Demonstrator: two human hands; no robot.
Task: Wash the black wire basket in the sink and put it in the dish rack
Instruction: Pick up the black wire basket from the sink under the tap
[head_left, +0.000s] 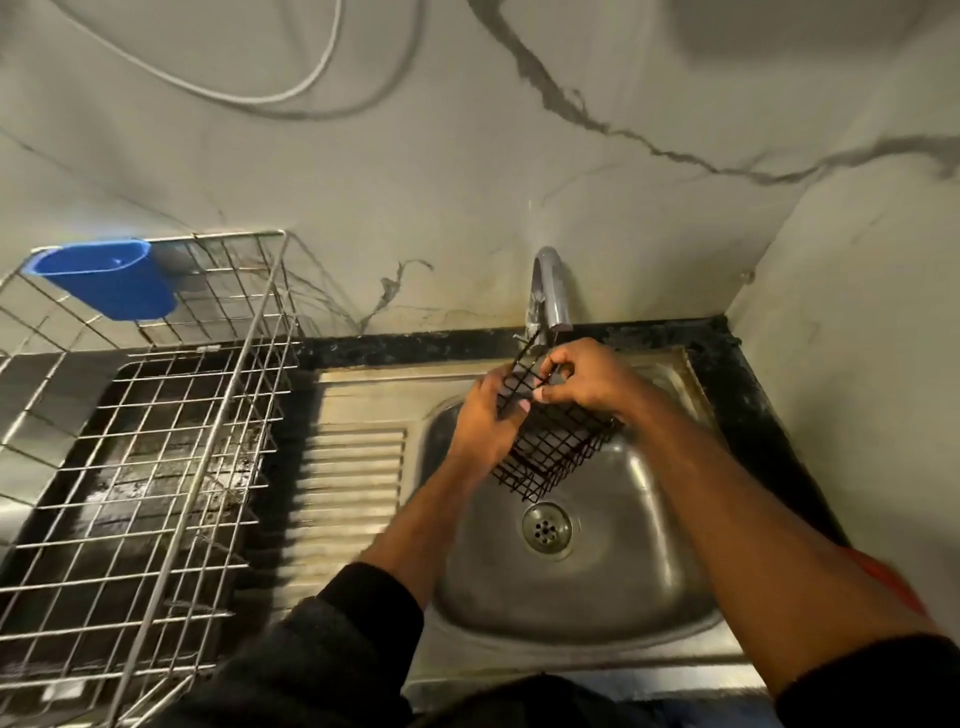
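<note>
Nearest, the sink (675, 571) is lying bare around its drain (546, 529). Above it the left hand (480, 426) is wrapping the wire basket (558, 447) by one side, while the right hand (587, 382) is pinching its upper rim under the tap (550, 291); water is probably running, though blur hides it. Judged light, stiff and slippery when wet, the basket is best gripped through its mesh. Far left, the dish rack (156, 441) is waiting.
</note>
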